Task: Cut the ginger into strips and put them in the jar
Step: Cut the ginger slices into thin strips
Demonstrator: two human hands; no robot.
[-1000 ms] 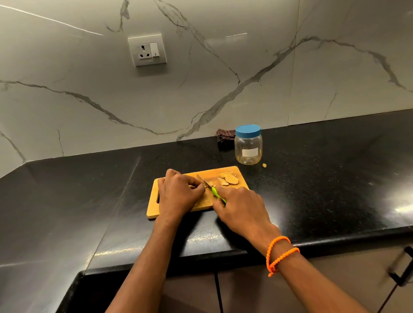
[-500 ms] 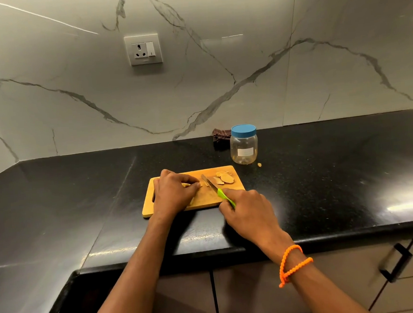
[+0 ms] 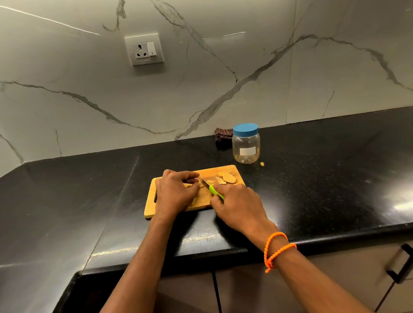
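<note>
1. Black stone countertop (image 3: pixel 324 184) below a veined marble wall (image 3: pixel 74 104); wall socket (image 3: pixel 144 49) mounted above.
2. Wooden cutting board (image 3: pixel 233 170) lying flat near the counter's front edge.
3. Left hand (image 3: pixel 176 194) resting on the board's left half, fingers curled down onto a ginger piece (image 3: pixel 189 185), mostly hidden beneath them.
4. Right hand (image 3: pixel 238 204) closed round the green handle of a knife (image 3: pixel 211 187); blade angled up-left, tip just beside the left fingertips.
5. Ginger slices (image 3: pixel 226 177) lying loose on the board's far right part.
6. Clear jar (image 3: pixel 246 145) standing upright behind the board's right corner, blue lid on.
7. Small ginger scrap (image 3: pixel 262 163) on the counter beside the jar.
8. Dark cloth (image 3: pixel 222 135) behind the jar, against the wall.
9. Orange bead bracelet (image 3: pixel 276 250) on the right wrist.
</note>
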